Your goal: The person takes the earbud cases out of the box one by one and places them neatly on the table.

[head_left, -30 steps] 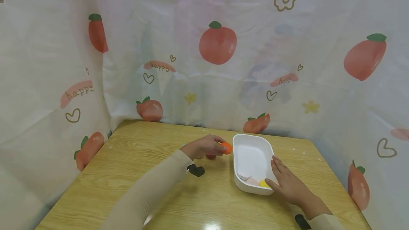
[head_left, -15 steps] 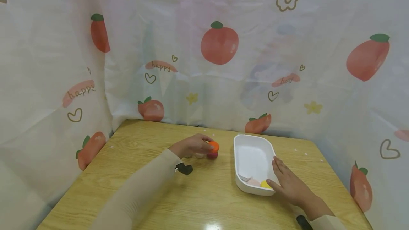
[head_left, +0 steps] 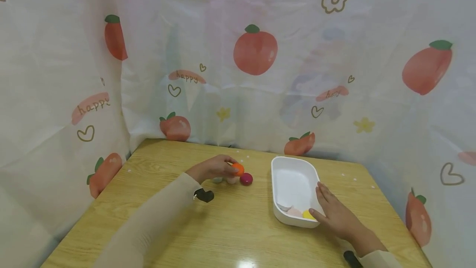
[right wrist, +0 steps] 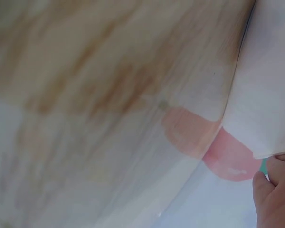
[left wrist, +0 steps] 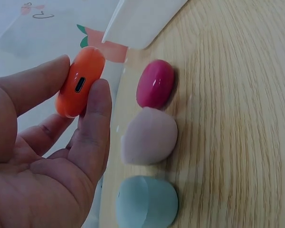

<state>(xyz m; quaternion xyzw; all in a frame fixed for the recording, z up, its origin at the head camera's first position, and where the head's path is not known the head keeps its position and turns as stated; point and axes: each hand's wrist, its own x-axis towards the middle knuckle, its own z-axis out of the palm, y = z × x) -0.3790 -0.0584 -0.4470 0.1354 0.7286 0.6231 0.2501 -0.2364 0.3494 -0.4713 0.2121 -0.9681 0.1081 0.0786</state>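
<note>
1. I see the right hand (head_left: 336, 216), fingers straight, against the white box (head_left: 295, 183), both unmoved.
2. Farther off, the left hand (head_left: 213, 166) pinches the orange case (left wrist: 78, 83) above the table (head_left: 223, 235), shifted left from the box.
3. The dark pink case (head_left: 246, 179), half hidden before, shows whole.

The orange case (left wrist: 85, 69), glossy and rounded, with a dark port, is pinched by the left hand (head_left: 217, 167), in the air at the left of the white box (head_left: 295, 184). This box stands open on top; in its near end lie a yellow piece (head_left: 308, 214), a pink piece (head_left: 294, 212) and, it seems, a white piece (head_left: 284, 207).
</note>
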